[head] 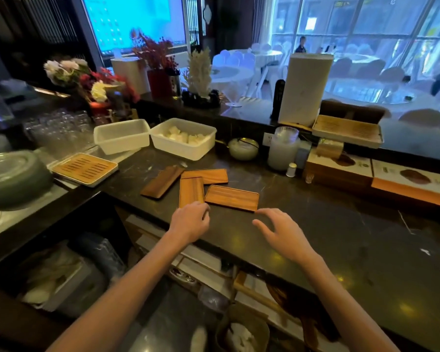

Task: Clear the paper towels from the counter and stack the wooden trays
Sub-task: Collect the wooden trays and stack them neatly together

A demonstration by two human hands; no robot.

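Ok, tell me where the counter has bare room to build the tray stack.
Bare dark counter lies right of the right hand, in front of the printed boxes. A smaller strip runs between the wooden trays and the glass jar. Left is crowded: white bins, slatted tray.

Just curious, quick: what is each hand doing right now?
Left hand: fingers on the upright wooden tray, grip unclear.
Right hand: open, empty.
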